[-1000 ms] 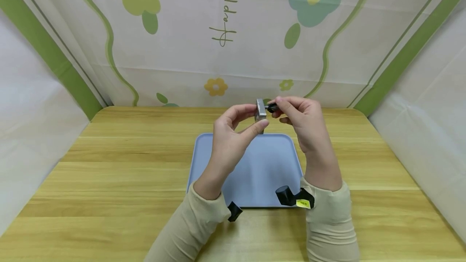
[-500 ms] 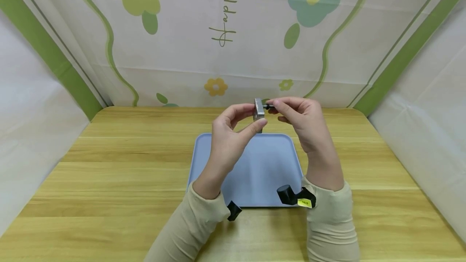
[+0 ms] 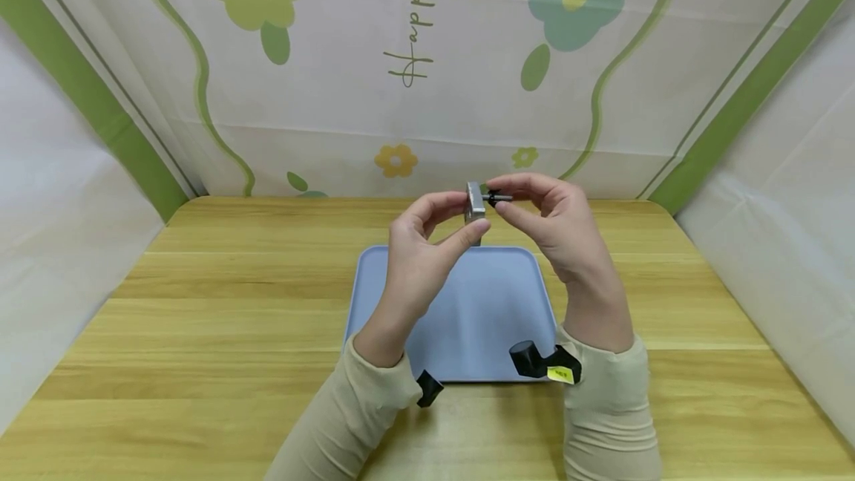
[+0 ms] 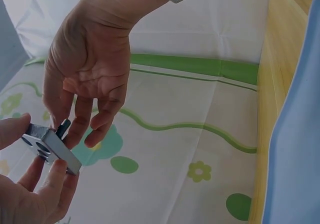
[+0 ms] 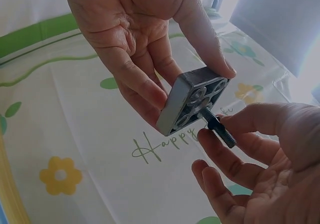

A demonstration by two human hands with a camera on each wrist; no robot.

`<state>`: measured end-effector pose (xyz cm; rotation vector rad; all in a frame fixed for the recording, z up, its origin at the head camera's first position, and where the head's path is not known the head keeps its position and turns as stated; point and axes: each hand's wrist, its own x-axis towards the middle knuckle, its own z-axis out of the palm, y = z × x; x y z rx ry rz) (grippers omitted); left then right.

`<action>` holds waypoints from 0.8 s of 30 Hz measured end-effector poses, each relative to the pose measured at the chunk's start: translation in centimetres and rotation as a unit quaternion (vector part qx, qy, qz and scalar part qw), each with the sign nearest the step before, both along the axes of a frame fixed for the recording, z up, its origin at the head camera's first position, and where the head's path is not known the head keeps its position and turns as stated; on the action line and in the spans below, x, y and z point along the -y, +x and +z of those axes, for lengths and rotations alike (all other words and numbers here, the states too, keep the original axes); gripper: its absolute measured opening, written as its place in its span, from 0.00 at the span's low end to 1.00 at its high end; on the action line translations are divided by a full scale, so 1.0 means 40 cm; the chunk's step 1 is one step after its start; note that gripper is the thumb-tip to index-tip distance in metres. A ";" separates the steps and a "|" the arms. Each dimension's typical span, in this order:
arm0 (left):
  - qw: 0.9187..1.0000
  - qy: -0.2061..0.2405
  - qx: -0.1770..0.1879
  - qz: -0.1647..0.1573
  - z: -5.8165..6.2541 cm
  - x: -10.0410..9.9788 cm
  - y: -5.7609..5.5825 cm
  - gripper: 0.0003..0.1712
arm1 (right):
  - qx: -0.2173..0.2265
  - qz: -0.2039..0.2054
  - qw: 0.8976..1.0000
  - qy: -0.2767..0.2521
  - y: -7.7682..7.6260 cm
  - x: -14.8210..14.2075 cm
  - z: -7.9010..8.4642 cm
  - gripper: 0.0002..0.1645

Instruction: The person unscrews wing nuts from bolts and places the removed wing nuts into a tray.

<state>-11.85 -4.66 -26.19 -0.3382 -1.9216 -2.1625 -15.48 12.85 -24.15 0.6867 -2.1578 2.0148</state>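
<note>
Two bare hands meet over the bench, and between them are one metal block and one threaded bolt that carries a single dark collar. The left hand pinches the square block at its edges, the thumb on the near edge and the fingers on the far one. The bolt stands out from the block's face on the right hand's side, and its free end points in toward that palm. The right hand pinches the dark collar between thumb and index finger, its other fingers bent loosely beside the bolt. That same face has several round recesses around the bolt, at least three of them, though their full number is hard to tell. Below both hands one pale blue tray lies on the wooden bench. Behind each hand comes one beige sleeve, two in all, and at each cuff sits one black wrist device, with one yellow label on the right one. Beyond the fingertips hangs one printed cloth bearing the single word "Happy" and four whole flowers in the head view, two large and two small.
</note>
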 end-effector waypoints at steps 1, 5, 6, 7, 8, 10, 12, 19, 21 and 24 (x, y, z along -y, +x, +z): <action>1.000 0.000 0.000 0.000 0.000 0.000 0.000 0.20 | -0.001 0.001 1.000 0.001 0.001 0.001 0.000 0.17; 1.000 -0.001 -0.001 0.001 0.000 0.000 0.000 0.20 | -0.005 0.001 1.000 0.004 0.003 0.005 0.002 0.16; 1.000 -0.001 -0.001 0.001 0.000 0.000 0.000 0.20 | -0.006 0.000 1.000 0.003 0.003 0.006 0.002 0.17; 1.000 -0.002 -0.001 0.001 0.001 0.000 0.000 0.20 | -0.008 -0.002 1.000 0.003 0.003 0.007 0.002 0.17; 1.000 -0.002 -0.001 0.000 0.000 -0.001 0.000 0.20 | -0.011 -0.002 1.000 0.002 0.003 0.008 0.002 0.17; 1.000 -0.003 -0.001 0.001 0.000 -0.001 0.000 0.20 | -0.017 -0.005 1.000 0.003 0.002 0.010 0.002 0.18; 1.000 -0.004 -0.001 0.001 -0.001 -0.001 0.000 0.20 | -0.022 -0.007 1.000 0.006 0.001 0.010 0.001 0.18; 1.000 -0.001 -0.004 0.003 -0.001 0.000 -0.001 0.20 | -0.023 -0.013 1.000 -0.008 0.003 0.008 0.000 0.15; 1.000 0.001 -0.004 0.005 -0.002 0.000 -0.002 0.20 | -0.014 -0.024 0.999 -0.020 0.005 0.005 0.001 0.12; 1.000 -0.001 -0.003 0.009 -0.002 0.001 -0.002 0.20 | 0.005 -0.050 0.998 -0.035 0.006 0.002 0.003 0.09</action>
